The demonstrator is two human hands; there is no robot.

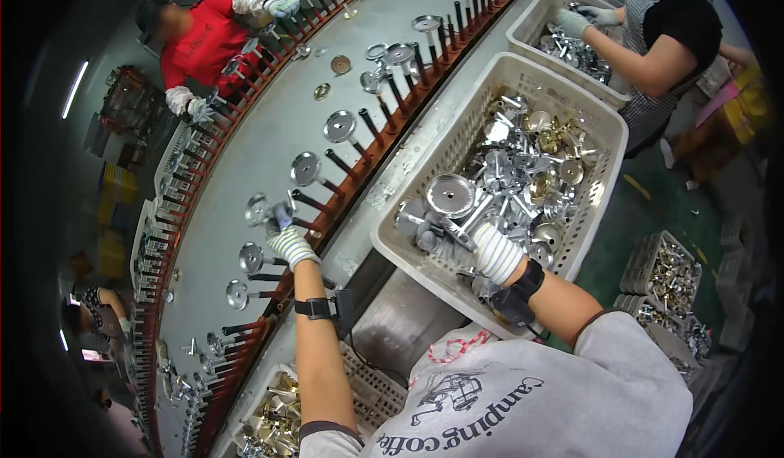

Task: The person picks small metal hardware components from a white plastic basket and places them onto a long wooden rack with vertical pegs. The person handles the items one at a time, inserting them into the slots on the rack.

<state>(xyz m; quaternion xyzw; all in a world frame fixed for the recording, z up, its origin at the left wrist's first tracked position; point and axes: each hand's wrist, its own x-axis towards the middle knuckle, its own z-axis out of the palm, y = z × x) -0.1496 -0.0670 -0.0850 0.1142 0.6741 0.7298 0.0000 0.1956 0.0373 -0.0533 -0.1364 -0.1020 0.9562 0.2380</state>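
My left hand (287,236), in a striped, grey-fingered glove, closes on a shiny round-headed metal part (256,210) beside the row of upright posts. Whether that part sits on a post is hidden by the fingers. My right hand (478,247), gloved alike, is inside the near end of a large pale plastic crate (384,233). Its fingers are wrapped round a disc-headed metal part (410,215) with a stem. Around it lie many loose silver and brassy pieces, among them a wide ridged disc (451,195). More round-headed parts (305,169) stand on neighbouring posts.
The curved grey table (245,131) is edged with dark-tipped red posts. Across it works a person in red (204,46). At upper right another person's gloved hands (576,24) reach into a second crate (523,27). Filled baskets (665,270) stand on the floor at right.
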